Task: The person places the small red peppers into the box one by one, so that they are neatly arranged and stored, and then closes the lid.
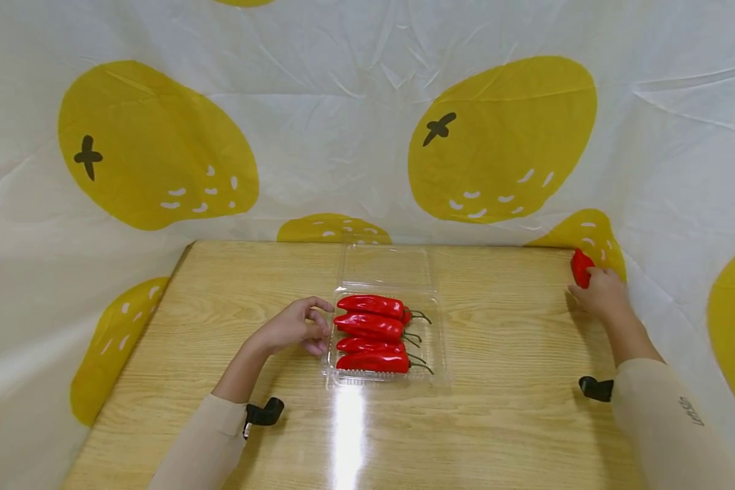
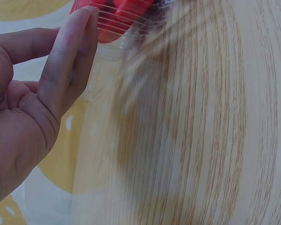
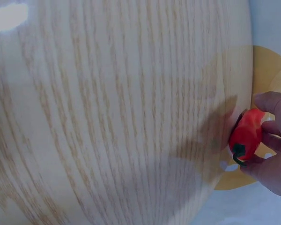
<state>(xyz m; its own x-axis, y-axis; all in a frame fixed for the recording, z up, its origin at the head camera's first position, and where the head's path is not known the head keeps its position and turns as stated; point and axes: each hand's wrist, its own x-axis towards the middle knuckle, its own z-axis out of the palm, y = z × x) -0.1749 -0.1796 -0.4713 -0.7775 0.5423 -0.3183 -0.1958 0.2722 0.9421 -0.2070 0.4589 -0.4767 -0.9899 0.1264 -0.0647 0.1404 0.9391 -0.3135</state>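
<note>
A clear plastic clamshell box (image 1: 444, 340) lies on the table with its lid (image 1: 387, 267) folded back toward the curtain. Several glossy red chili peppers (image 1: 370, 327) with green stems lie side by side inside it, stems to the right. At the box's left side is my left hand (image 1: 297, 327), fingers loosely bent with nothing held; in the left wrist view the fingertips (image 2: 89, 14) overlap the box's edge. Far off to the right, my right hand (image 1: 606, 294) holds another red pepper (image 3: 247, 133) between thumb and fingers, at the table's far right corner. Its green stem points toward the thumb.
The wooden table (image 1: 502, 408) ends at the back and sides against a white curtain (image 1: 331, 136) with big yellow fruit prints. Black wrist mounts (image 1: 265, 412) stick out from both sleeves. A bright reflection shines on the tabletop in front of the box.
</note>
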